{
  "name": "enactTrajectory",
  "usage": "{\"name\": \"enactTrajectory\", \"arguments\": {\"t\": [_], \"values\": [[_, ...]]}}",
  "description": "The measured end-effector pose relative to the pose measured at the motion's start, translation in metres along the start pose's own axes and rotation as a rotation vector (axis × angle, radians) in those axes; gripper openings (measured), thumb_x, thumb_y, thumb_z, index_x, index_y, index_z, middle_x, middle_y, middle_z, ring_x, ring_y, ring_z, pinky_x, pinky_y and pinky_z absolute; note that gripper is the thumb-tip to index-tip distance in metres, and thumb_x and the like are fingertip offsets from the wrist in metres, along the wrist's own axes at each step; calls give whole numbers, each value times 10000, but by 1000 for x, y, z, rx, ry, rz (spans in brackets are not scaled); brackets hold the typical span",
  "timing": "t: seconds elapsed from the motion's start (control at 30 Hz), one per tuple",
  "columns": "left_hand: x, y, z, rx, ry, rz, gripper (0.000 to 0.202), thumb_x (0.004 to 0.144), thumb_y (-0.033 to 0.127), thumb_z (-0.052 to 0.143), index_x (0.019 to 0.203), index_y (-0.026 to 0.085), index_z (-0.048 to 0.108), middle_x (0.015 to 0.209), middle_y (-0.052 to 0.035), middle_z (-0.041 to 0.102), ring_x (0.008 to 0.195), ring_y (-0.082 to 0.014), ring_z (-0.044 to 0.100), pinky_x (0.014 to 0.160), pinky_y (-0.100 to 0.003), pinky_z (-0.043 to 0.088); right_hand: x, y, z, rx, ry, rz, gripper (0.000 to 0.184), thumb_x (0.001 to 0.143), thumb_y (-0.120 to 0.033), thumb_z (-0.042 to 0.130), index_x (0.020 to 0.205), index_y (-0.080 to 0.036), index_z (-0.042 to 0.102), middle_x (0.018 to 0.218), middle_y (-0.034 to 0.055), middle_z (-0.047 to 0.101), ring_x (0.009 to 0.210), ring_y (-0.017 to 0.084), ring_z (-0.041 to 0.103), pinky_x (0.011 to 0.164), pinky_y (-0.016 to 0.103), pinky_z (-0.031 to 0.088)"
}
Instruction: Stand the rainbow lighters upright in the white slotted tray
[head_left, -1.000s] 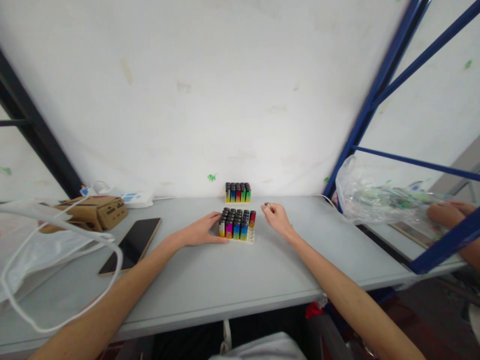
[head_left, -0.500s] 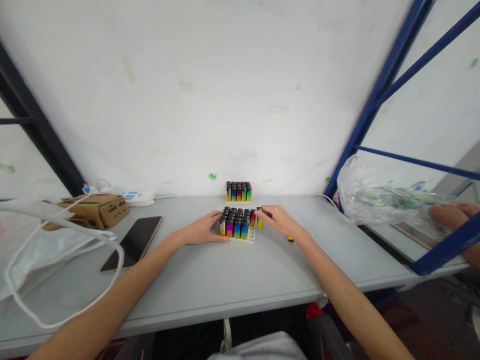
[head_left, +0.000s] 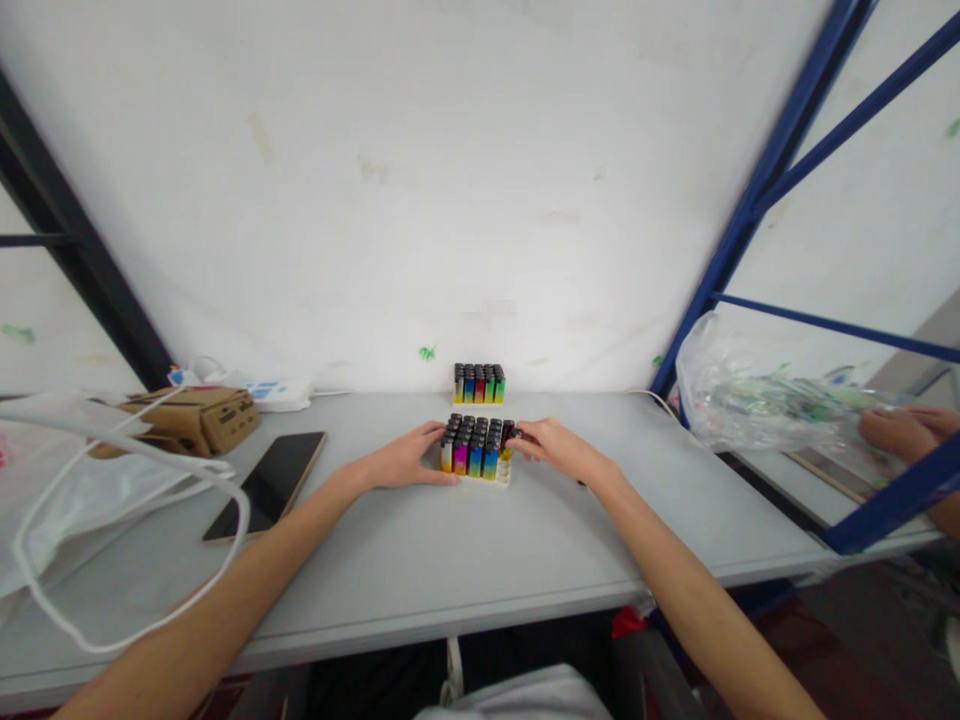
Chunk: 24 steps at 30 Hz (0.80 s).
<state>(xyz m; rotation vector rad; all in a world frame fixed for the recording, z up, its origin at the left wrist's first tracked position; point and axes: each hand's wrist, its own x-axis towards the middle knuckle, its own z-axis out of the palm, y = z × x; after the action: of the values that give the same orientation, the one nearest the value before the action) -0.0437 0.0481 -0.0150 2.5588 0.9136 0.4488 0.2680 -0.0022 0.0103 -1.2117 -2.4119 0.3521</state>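
A white tray point(head_left: 501, 476) packed with several upright colourful lighters point(head_left: 471, 447) stands at mid table. My left hand point(head_left: 403, 460) lies flat against the tray's left side, fingers stretched out. My right hand point(head_left: 553, 447) is at the tray's right edge, fingers pinched on one lighter point(head_left: 509, 437) standing in the right column. A second, smaller block of lighters point(head_left: 478, 383) stands behind, against the wall.
A phone point(head_left: 265, 483) lies to the left, beside a cardboard box point(head_left: 191, 419), a power strip point(head_left: 255, 394) and a white bag with cord point(head_left: 90, 500). Behind the blue frame point(head_left: 739, 230) at right lies a clear plastic bag point(head_left: 757, 395), with another person's hand point(head_left: 896, 432) next to it.
My right hand carried a lighter from right of the tray in to the tray's right column and lowered it there. My left hand stayed put.
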Motion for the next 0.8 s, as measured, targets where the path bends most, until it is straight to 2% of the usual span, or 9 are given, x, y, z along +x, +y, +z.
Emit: {"name": "enactTrajectory", "arguments": {"t": [0.1,0.2,0.3,0.37,0.43,0.53,0.6,0.7,0.8], "values": [[0,0,0,11,-6,4,899,770,714,706,1466,196,469,1511,-128,480,1384,-338,461,1203,-432,337,3,-4,5,-169,25,76,384,1014,-479,514,835,-183,680,719,52,699,649,171,612,621,259,368],[0,0,0,20,-6,-5,903,762,719,708,1461,197,476,1506,-128,483,1378,-343,467,1198,-437,348,3,-7,3,-167,12,129,452,961,-576,559,765,-188,681,736,49,710,633,164,599,593,256,349],[0,0,0,16,-6,-19,912,756,725,709,1461,195,479,1506,-130,484,1374,-347,473,1199,-443,349,-5,0,-13,-142,41,203,549,972,-660,456,794,-192,681,702,38,696,633,168,603,613,259,370],[0,1,0,16,-13,-33,919,754,730,707,1458,185,483,1509,-136,480,1380,-347,468,1204,-439,342,-15,11,-29,-233,125,323,563,1013,-630,371,867,-188,687,712,56,701,693,189,633,664,271,390],[0,1,0,23,-16,-34,914,756,737,700,1452,182,491,1506,-136,482,1384,-342,465,1207,-427,341,-27,25,-45,-331,153,493,495,1009,-593,416,963,-179,684,758,83,723,776,217,667,700,281,405],[0,0,0,25,-14,-18,900,764,738,692,1451,192,491,1508,-127,482,1386,-334,465,1208,-417,340,-46,45,-59,-282,-56,707,469,947,-582,548,1094,-150,655,722,84,735,752,220,687,677,278,426],[0,-1,0,21,-15,-24,913,760,737,697,1455,184,487,1518,-130,472,1393,-336,459,1211,-417,333,-53,52,-61,-166,-199,778,566,897,-590,618,1227,-131,593,707,67,744,676,204,683,628,271,436],[0,0,-1,16,-12,-24,910,760,734,699,1452,182,490,1515,-129,477,1393,-335,460,1209,-412,336,-52,54,-54,-83,-271,770,633,840,-508,719,1319,-136,536,756,57,761,661,190,686,600,258,442],[-1,1,-2,14,-10,-15,891,766,722,701,1449,189,493,1507,-122,488,1389,-330,465,1203,-409,348,-41,51,-43,-106,-205,602,513,827,-298,742,1289,-150,573,878,64,773,773,187,699,670,249,462]]}}
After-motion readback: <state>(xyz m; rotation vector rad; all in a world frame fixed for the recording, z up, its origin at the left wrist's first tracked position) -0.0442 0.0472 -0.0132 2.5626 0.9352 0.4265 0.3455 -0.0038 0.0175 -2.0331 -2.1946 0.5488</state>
